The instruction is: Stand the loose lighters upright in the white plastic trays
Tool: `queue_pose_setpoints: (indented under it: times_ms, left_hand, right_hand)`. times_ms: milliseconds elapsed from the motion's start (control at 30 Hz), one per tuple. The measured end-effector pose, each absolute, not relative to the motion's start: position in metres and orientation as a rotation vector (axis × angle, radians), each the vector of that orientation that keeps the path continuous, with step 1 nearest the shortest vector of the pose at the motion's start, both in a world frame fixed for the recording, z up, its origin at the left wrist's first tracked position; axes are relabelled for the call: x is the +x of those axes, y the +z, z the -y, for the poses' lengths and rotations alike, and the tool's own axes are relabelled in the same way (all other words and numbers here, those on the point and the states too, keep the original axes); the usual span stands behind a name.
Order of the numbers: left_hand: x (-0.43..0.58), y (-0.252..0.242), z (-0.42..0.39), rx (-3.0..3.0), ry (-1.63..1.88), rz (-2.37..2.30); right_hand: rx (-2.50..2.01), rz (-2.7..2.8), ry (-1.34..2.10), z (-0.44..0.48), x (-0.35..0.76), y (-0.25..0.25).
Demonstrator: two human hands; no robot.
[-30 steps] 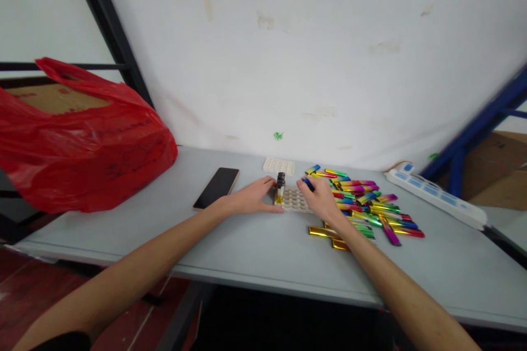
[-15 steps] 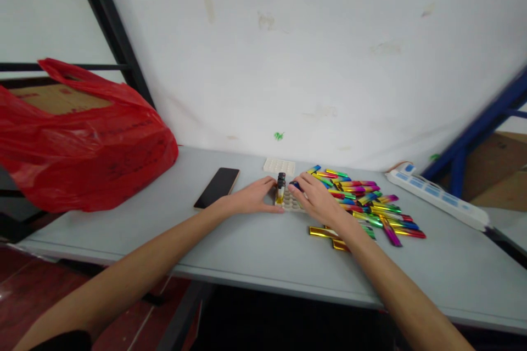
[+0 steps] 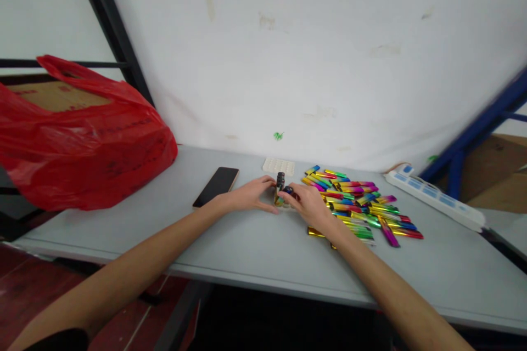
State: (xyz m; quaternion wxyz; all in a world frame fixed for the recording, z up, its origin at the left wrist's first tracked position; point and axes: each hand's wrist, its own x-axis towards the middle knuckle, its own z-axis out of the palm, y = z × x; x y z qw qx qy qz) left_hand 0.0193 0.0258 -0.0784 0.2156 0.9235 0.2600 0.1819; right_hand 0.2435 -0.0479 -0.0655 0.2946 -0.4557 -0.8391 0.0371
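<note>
My right hand (image 3: pixel 310 204) is closed on a lighter (image 3: pixel 289 190), whose dark top pokes out at the fingertips. It is over a pale tray with round holes, now mostly covered by that hand. A short row of upright lighters (image 3: pixel 280 181) with black tops stands at the tray's left side. Curved around that side, my left hand (image 3: pixel 252 195) has its thumb and fingers apart; whether they touch the tray I cannot tell. To the right lies a loose pile of shiny, many-coloured lighters (image 3: pixel 362 209), partly behind my right wrist.
A second pale tray (image 3: pixel 279 166) lies by the wall. Left of my left hand is a black phone (image 3: pixel 216 186). A red plastic bag (image 3: pixel 90 148) bulges over the table's left end, and a white power strip (image 3: pixel 436 198) lies along the right on the grey table (image 3: pixel 230 252).
My right hand has moved slightly left with the lighter, up beside the standing row, and now covers most of the tray. The left hand's thumb has drawn back a little.
</note>
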Motion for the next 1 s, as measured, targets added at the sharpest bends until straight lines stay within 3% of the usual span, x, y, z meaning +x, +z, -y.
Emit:
queue_pose_setpoints:
  times_ms: [367, 633, 767, 1000]
  left_hand:
    - [0.019, -0.078, -0.024, 2.558, 0.508, -0.701]
    - [0.021, -0.073, -0.020, 2.580, 0.509, -0.727]
    - [0.023, -0.071, -0.015, 2.585, 0.475, -0.807]
    - [0.024, -0.071, -0.014, 2.604, 0.451, -0.834]
  right_hand:
    - [-1.429, 2.496, -0.071, 0.055, 0.234, -0.050]
    - [-1.531, 2.365, -0.139, 0.047, 0.245, -0.047]
    - [-1.545, 2.138, -0.292, 0.014, 0.295, -0.057]
    - [-1.589, 2.389, -0.261, -0.026, 0.335, -0.087]
